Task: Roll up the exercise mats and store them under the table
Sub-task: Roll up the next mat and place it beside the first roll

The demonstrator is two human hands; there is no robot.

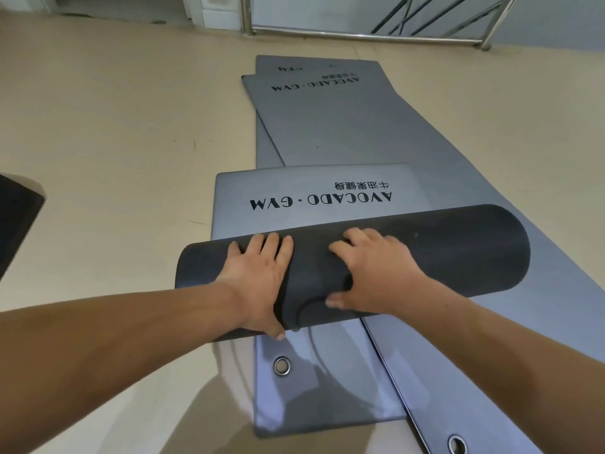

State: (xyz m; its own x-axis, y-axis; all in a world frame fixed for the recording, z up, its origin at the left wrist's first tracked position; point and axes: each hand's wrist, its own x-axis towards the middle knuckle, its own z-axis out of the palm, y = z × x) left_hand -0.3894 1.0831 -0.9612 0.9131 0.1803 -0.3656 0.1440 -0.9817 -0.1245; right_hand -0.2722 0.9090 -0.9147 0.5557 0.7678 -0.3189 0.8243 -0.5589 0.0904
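Observation:
A grey exercise mat is mostly rolled into a thick dark roll (458,250) lying across the floor in front of me. Its unrolled end (294,194), printed AVOCADO GYM, lies flat just beyond the roll. My left hand (258,273) rests on top of the roll's left half, fingers spread over it and thumb at its near edge. My right hand (376,273) presses on the roll's middle, fingers curved over the top. Two more grey mats (327,126) lie flat underneath, stretching away from me.
A flat mat end with a metal eyelet (282,366) lies near my arms; another eyelet (457,444) shows at the bottom right. A dark object (16,217) sits at the left edge. A metal railing (360,31) stands at the back. Beige floor spreads to the left.

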